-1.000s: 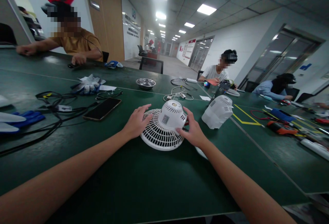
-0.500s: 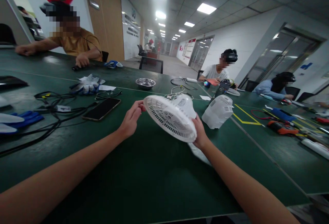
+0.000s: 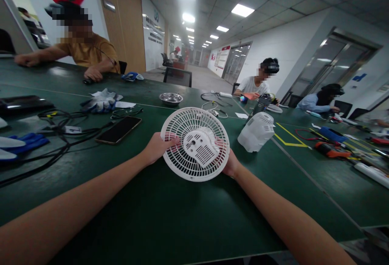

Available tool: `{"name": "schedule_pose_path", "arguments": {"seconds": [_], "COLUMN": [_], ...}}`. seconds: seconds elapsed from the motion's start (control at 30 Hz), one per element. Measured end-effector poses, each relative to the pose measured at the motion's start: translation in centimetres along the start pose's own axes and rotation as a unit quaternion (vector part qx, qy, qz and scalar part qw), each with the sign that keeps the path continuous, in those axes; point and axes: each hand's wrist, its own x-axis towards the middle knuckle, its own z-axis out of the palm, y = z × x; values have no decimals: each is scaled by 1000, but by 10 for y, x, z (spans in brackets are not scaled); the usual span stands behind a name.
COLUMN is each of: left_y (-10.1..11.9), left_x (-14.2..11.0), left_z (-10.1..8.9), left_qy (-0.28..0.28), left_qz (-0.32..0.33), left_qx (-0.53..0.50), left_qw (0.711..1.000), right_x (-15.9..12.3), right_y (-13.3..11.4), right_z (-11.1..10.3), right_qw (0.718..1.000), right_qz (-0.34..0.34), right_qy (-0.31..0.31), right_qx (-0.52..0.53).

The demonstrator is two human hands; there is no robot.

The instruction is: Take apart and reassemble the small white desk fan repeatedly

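Observation:
A round white fan grille (image 3: 202, 151) is held up above the green table, its slotted face with the solid vented centre turned toward me. My left hand (image 3: 159, 147) is closed on its left rim, with the thumb lying over the slats. At the right rim my right hand (image 3: 231, 163) grips it from behind; most of those fingers are hidden, showing only faintly through the slots. Just right of the grille, a white plastic housing (image 3: 256, 132) with vents stands on the table, touched by neither hand.
A metal bowl (image 3: 170, 98) lies beyond the grille. To the left are a phone (image 3: 119, 130), black cables (image 3: 62, 141) and work gloves (image 3: 101, 101). An orange tool (image 3: 331, 151) lies at right. Co-workers sit across the table, one in a yellow-brown shirt (image 3: 99, 50).
The grille has turned from tilted and nearly edge-on to facing me. My left hand, open at its edge before, has closed on the left rim. My right hand has kept its hold.

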Motion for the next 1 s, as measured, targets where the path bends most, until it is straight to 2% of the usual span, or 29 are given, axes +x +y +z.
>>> {"name": "schedule_pose_path", "arguments": {"seconds": [0.07,0.13,0.17,0.23,0.3,0.33,0.4,0.47,0.53,0.63,0.77,0.83,0.9,0.93,1.0], "left_y": [3,5,5,5,4,4,3,4,6,12,16,16,15,15,15], "left_x": [-1,-1,-1,-1,-1,0,0,1,1,-1,-3,-4,-3,-3,-3], "left_z": [1,1,1,1,0,-1,-4,-6,-8,-10,-11,-11,-10,-10,-10], "left_qy": [3,1,-1,-8,-16,-18,-24,-28,-38,-61,-74,-74,-71,-70,-70], "left_qz": [5,8,10,10,7,8,12,11,2,0,8,9,14,15,10], "left_qx": [37,66,75,85,92,97,111,121,128,153,174,171,174,172,158], "left_qw": [999,998,997,996,996,995,993,992,991,986,982,982,982,982,985], "right_x": [4,8,10,13,15,15,17,18,20,21,13,8,7,8,12], "right_y": [-4,-13,-18,-31,-41,-43,-45,-41,-37,-38,-58,-69,-77,-78,-77], "right_z": [-9,-25,-35,-57,-75,-82,-92,-96,-98,-97,-95,-99,-110,-118,-135], "right_qw": [994,962,927,820,721,684,639,622,616,600,524,500,506,523,585], "right_qz": [-65,-144,-177,-237,-272,-276,-263,-234,-212,-234,-339,-364,-360,-349,-314], "right_qy": [58,130,162,235,284,296,307,305,296,304,414,475,520,534,550], "right_qx": [-62,-192,-289,-464,-570,-607,-654,-682,-699,-702,-662,-626,-586,-564,-506]}}
